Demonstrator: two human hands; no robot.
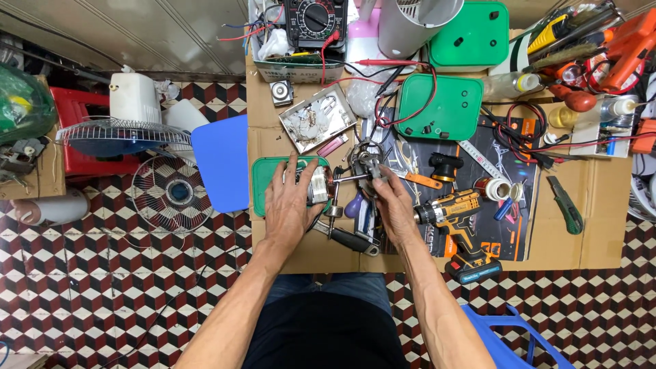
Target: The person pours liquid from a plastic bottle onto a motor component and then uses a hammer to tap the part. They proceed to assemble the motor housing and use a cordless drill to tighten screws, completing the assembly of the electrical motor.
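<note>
**Small motor steadied while a metal puller works on its shaft**

Just left of the frame's centre, a small electric motor point(318, 186) with copper windings lies on its side over a green plastic cover point(260, 179). The left hand point(290, 201) is wrapped over it, fingers curled down onto the casing, which looks like a way to stop it rolling or twisting. Its shaft points right, toward a metal puller tool point(365, 162) standing at the frame's middle. The right hand point(395, 205) pinches the lower part of that tool between thumb and fingertips, apparently keeping it lined up with the shaft.

Both things sit on flattened cardboard point(601, 205) that covers the work surface, probably to protect it. Just right of the right hand lies a yellow cordless drill point(458, 215), within easy reach. A second green cover point(441, 106) rests above centre with red and black leads draped over it, running up to a multimeter point(313, 20) at the top edge. At the left of the frame, on the patterned floor, stand fan guards point(167, 195), well apart from the hands.
</note>
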